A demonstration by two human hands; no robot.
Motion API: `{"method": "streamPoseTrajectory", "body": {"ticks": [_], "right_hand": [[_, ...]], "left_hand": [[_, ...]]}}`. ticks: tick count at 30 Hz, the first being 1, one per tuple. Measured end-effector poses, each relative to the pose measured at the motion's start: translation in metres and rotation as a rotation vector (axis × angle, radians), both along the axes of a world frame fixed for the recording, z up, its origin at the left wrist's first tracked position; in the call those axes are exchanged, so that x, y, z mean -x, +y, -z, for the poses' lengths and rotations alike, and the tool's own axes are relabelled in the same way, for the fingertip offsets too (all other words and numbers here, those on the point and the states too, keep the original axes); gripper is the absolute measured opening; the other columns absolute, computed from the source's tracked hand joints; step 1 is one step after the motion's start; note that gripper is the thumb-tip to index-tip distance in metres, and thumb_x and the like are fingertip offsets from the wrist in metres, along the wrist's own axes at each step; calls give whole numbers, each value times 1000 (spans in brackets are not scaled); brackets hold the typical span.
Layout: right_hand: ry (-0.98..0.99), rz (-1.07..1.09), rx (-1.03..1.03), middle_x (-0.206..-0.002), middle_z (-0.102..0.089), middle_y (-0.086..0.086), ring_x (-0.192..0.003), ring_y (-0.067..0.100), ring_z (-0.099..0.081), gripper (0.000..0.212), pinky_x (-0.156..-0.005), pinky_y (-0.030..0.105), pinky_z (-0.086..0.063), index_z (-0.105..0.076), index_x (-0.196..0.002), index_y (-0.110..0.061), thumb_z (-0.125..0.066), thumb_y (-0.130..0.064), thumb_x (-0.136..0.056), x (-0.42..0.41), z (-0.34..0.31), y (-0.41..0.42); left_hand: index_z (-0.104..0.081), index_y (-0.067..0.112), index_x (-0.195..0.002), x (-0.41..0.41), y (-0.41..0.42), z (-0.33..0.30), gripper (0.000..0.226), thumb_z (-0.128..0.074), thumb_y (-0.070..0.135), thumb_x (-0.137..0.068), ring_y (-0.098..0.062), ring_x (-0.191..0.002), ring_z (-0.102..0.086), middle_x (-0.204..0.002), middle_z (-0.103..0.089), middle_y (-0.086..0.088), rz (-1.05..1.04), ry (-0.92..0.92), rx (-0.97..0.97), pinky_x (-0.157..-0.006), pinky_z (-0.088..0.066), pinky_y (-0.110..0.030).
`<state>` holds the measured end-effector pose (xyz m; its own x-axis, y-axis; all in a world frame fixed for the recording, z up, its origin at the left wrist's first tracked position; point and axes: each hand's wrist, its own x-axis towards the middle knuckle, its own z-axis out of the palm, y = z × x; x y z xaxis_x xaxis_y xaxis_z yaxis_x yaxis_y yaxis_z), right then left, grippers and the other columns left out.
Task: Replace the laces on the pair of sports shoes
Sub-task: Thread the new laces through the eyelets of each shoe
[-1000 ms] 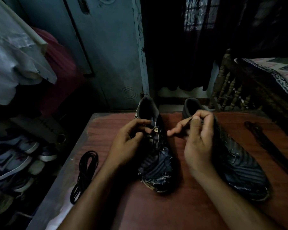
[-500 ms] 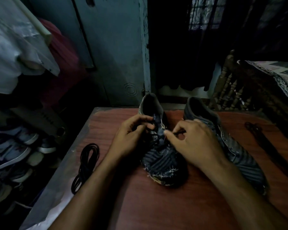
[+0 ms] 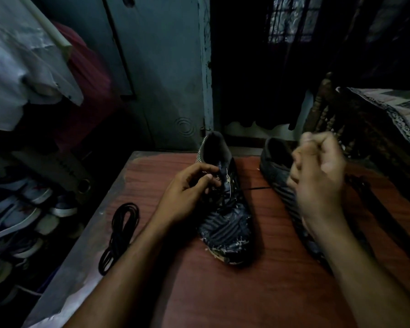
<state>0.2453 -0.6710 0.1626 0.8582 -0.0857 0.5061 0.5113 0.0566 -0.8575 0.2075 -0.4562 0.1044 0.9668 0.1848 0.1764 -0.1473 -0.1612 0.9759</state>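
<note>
Two dark striped sports shoes stand on a reddish wooden table, toes toward me. My left hand holds the left shoe at its eyelet area, fingers curled on the tongue and lace. A thin black lace runs taut from that shoe to the right. My right hand is raised and blurred, fingers curled, pulling that lace over the right shoe, which it partly hides. A coiled black lace lies on the table's left side.
A dark strap or lace lies on the table at the right. Several shoes sit on a rack below left. Clothes hang at the upper left, a grey door stands behind, and a bed with carved wood is at the right.
My right hand went to the left shoe's eyelets, then drew up and to the right, drawing the lace out taut. My left hand stayed on the shoe.
</note>
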Motion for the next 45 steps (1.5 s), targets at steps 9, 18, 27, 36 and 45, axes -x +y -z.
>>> {"method": "streamPoseTrajectory", "body": {"ticks": [9, 18, 27, 36, 45], "right_hand": [[-97, -114, 992, -84, -58, -13, -82, 5, -57, 8, -68, 12, -35, -68, -100, -26, -70, -27, -92, 7, 18, 8], [214, -209, -97, -91, -68, 5, -86, 27, -75, 11, -74, 43, -63, -50, -108, -9, -44, -18, -107, 10, 2, 14], [126, -107, -176, -73, -53, 1, -54, 16, -49, 8, -56, 35, -55, -47, -102, -16, -42, -14, -108, 6, 10, 17], [-71, -101, 979, -94, -62, -14, -93, 7, -54, 15, -75, 21, -38, -63, -103, -28, -69, -27, -90, 10, 28, 17], [-158, -62, 1048, -86, -52, -17, -91, 3, -35, 5, -73, 15, -32, -70, -97, -24, -69, -27, -93, 4, 29, 11]], "left_hand": [[-66, 25, -113, 6, 1, -2, 49, -45, -2, -77, -7, -104, -65, -107, -72, 10, 280, -36, -213, -96, -48, -26], [-69, 27, -100, 9, -2, -2, 38, -48, 6, -76, -4, -82, -59, -93, -68, 14, 307, 11, -194, -79, -45, -27], [-68, 27, -100, 4, 4, -3, 14, -62, 33, -90, -11, -105, -62, -109, -62, 6, 291, -122, -569, -97, -50, -37], [-71, 19, -98, 4, 7, -6, 12, -68, 18, -87, -9, -98, -65, -103, -66, 8, 238, -148, -588, -91, -52, -33], [-71, 18, -96, 10, 7, -12, 25, -53, 31, -83, -14, -99, -52, -108, -58, 0, 190, -263, -892, -83, -42, -26]]}}
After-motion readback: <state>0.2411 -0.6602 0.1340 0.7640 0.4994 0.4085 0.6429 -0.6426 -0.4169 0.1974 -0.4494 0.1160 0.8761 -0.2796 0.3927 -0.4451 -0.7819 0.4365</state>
